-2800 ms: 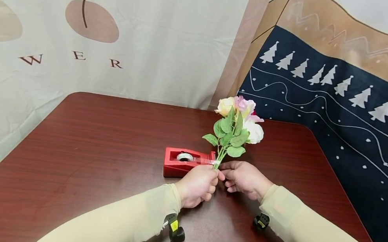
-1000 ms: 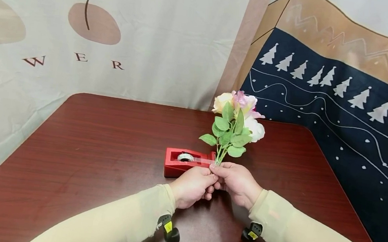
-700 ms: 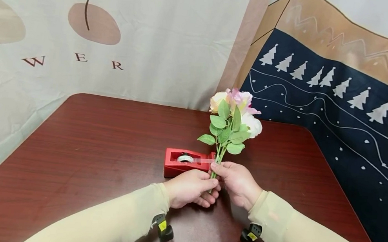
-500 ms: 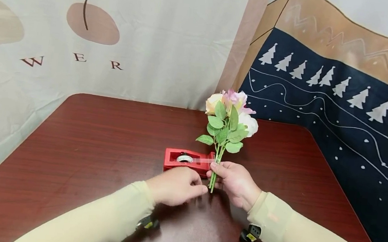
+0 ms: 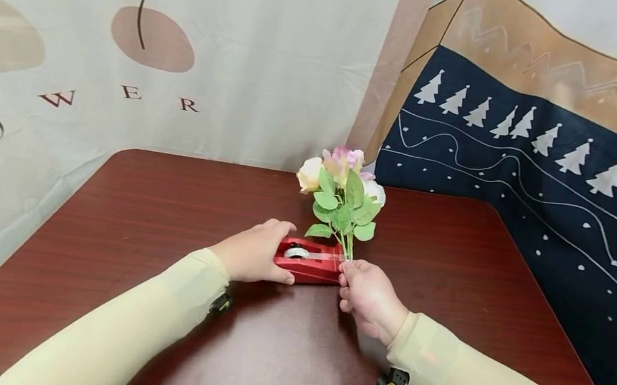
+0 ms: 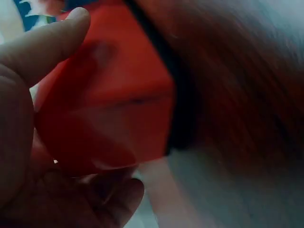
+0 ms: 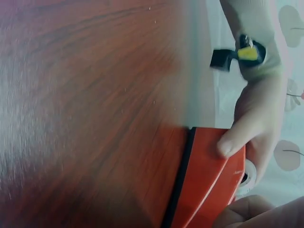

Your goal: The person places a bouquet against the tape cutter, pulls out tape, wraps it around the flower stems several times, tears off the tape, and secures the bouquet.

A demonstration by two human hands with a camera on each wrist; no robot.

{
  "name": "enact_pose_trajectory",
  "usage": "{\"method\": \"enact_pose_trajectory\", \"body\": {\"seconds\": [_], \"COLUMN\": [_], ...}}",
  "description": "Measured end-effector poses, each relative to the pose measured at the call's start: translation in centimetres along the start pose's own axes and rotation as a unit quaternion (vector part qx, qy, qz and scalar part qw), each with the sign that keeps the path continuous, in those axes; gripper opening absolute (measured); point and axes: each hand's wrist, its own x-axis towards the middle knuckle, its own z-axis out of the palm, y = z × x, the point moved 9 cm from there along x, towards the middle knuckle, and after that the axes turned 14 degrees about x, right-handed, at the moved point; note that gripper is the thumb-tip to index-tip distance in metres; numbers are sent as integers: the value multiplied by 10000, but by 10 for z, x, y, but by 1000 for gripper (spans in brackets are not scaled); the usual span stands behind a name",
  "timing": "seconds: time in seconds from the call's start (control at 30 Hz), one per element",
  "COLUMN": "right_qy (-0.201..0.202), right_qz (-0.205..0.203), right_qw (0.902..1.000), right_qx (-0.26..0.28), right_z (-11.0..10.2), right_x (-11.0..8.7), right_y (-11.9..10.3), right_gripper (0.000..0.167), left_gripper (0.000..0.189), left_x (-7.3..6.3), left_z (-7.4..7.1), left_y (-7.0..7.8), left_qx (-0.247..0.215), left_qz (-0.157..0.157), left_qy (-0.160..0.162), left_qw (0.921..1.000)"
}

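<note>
My left hand (image 5: 254, 252) grips the left end of a red tape dispenser (image 5: 313, 274), thumb on the near side and fingers behind. In the left wrist view the red end of the dispenser (image 6: 123, 85) fills the space between thumb and fingers. A white tape roll (image 5: 296, 253) sits inside it, with a clear strip (image 5: 325, 257) running right to the stems. My right hand (image 5: 373, 296) pinches the green stems (image 5: 347, 244) of a bunch of artificial flowers (image 5: 341, 164) at the dispenser's right end. Cream, pink and white blooms lean up and left; the lower stem ends are hidden.
Both things are on a dark reddish-brown table (image 5: 201, 194). A pale printed curtain (image 5: 270, 75) hangs behind it, and a navy cloth with white trees (image 5: 514, 170) hangs at the right. Small black cameras (image 5: 394, 382) are strapped to both wrists.
My left hand has let go of the stems and moved left onto the dispenser, which has shifted slightly right. My right hand has taken the stems, and the blooms have tilted left.
</note>
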Motion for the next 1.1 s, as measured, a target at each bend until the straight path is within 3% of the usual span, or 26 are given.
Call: {"method": "enact_pose_trajectory", "body": {"seconds": [0.2,0.57,0.9,1.1], "right_qy": [83,72,243,219], "right_qz": [-235,-608,-867,-805], "right_qw": [9995,9980,9926,9946], "right_qx": [-180,-138,-819,-626], "right_z": [0,0,-1,1], "right_x": [1,2,-2,-2], "right_y": [-1,-2,-2,0], "right_gripper": [9,14,22,22], "left_gripper": [46,43,44,42], "left_x": [9,10,8,8], "left_z": [8,7,6,7], "left_y": [2,4,4,3], "left_qx": [379,415,418,385], "left_qz": [143,133,63,24], "left_qy": [13,92,-7,-28], "left_qw": [9992,9990,9991,9993]}}
